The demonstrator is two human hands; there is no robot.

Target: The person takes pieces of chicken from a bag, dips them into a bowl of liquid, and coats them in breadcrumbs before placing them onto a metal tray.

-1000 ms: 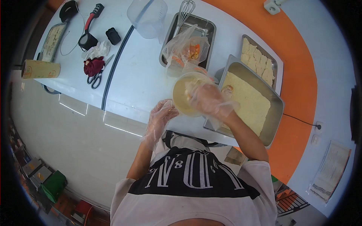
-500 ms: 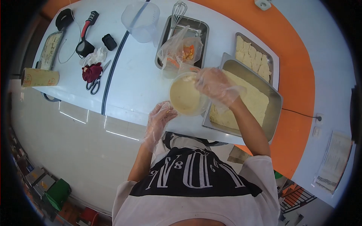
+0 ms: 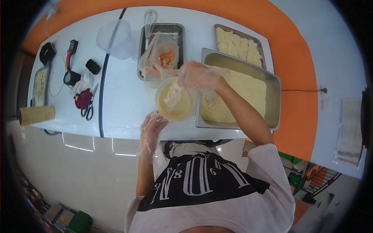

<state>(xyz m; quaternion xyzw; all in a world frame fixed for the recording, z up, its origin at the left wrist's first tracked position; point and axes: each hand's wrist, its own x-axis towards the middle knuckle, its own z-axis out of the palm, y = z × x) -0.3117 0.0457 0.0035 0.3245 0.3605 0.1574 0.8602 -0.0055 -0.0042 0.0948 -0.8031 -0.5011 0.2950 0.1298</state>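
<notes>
A round bowl of pale yellow batter [image 3: 179, 106] stands near the table's front edge. My right hand [image 3: 196, 76], in a clear plastic glove, is closed over the bowl's upper right rim, with a pale, coated piece [image 3: 173, 95] hanging below its fingers into the batter. At the bowl's lower left side is my gloved left hand [image 3: 154, 123], its fingers bent together near the rim; whether they grip anything is hidden. A deep metal pan [image 3: 275, 105] with pale yellow crumbs lies under my right forearm.
A metal tray [image 3: 180, 33] holds a whisk [image 3: 149, 23] and a plastic bag with orange bits [image 3: 167, 58]. Behind the pan is a tray of coated pieces [image 3: 239, 46]. Further left are a clear jug [image 3: 116, 40], scissors [image 3: 88, 110] and a film roll [image 3: 37, 115].
The head view has shifted and turned. A pale piece now shows below my right hand in the batter, where the surface was smooth before.
</notes>
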